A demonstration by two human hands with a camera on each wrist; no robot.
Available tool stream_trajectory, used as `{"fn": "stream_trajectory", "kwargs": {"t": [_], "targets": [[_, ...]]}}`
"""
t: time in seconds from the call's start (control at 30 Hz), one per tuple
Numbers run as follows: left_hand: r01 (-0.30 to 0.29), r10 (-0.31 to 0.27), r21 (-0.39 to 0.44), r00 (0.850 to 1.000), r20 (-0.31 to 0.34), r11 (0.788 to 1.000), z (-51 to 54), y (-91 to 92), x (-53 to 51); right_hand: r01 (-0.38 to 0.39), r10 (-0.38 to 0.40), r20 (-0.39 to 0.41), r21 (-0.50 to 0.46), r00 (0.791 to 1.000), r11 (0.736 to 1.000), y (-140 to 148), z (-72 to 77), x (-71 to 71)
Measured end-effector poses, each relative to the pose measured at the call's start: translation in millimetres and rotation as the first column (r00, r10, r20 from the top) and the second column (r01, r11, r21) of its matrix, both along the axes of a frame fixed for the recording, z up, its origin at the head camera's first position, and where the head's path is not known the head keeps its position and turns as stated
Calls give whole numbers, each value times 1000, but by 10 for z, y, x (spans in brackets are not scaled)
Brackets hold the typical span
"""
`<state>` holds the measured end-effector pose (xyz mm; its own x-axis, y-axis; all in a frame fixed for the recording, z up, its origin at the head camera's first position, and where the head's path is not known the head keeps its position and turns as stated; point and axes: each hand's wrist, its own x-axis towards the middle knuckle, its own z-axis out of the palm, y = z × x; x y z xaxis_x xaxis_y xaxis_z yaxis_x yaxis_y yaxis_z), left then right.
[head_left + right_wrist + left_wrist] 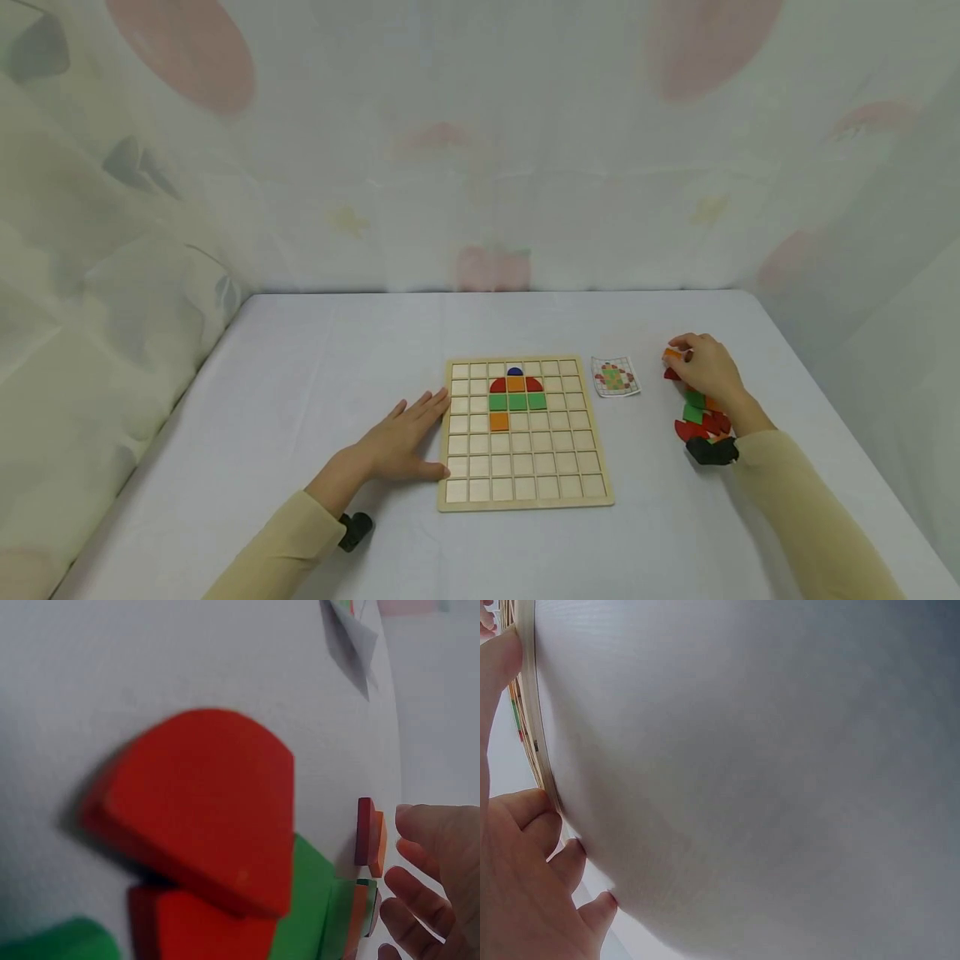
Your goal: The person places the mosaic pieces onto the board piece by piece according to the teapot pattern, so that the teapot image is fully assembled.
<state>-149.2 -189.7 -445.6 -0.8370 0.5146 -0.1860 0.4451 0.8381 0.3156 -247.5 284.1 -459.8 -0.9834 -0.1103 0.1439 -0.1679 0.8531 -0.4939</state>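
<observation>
My left hand (403, 442) rests at the left edge of a wooden grid board (525, 506), fingers spread, fingertips and thumb touching its rim. Colored tiles form a pattern in the board's upper cells: a blue half-round, red curved pieces, green squares (517, 402) and orange squares (498, 422). At the far end of a loose tile pile, my right hand (708, 367) reaches over an orange tile (672, 353), fingers bent. In the right wrist view, the right fingertips appear slightly apart from that orange tile (380, 844), which lies against a dark red one (365, 831).
A small printed pattern card (615, 377) lies between the board and the pile. Red tiles (690, 431) and green tiles (692, 413) are heaped beneath the right wrist. A black wrist camera (356, 531) sits on the left cuff. Patterned cloth (480, 167) hangs behind the table.
</observation>
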Motion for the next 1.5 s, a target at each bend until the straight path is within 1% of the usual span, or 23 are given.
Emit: {"fn": "stream_trajectory", "kwargs": {"t": [0.2, 0.4, 0.57, 1.07, 1.33, 1.5], "targets": [[-4, 4, -4, 1000, 2, 1000, 11, 6, 4, 44, -48, 59, 56, 997, 997, 12, -31, -46], [-6, 6, -1, 1000, 0, 1000, 13, 12, 6, 79, -95, 122, 131, 988, 988, -2, -21, -89], [-5, 5, -3, 1000, 0, 1000, 6, 7, 2, 92, -114, 140, 158, 984, 983, -37, 1, -91], [9, -9, -14, 1000, -3, 1000, -8, -1, -21, 94, -108, 83, 154, 991, 984, -23, -72, -115], [6, -6, -13, 1000, 1, 1000, -12, -2, -21, 77, -82, 40, 109, 996, 991, -93, -26, -71], [3, -3, -21, 1000, -3, 1000, -25, -10, -18, 43, -43, -7, 97, 999, 994, -175, -3, -18]]}}
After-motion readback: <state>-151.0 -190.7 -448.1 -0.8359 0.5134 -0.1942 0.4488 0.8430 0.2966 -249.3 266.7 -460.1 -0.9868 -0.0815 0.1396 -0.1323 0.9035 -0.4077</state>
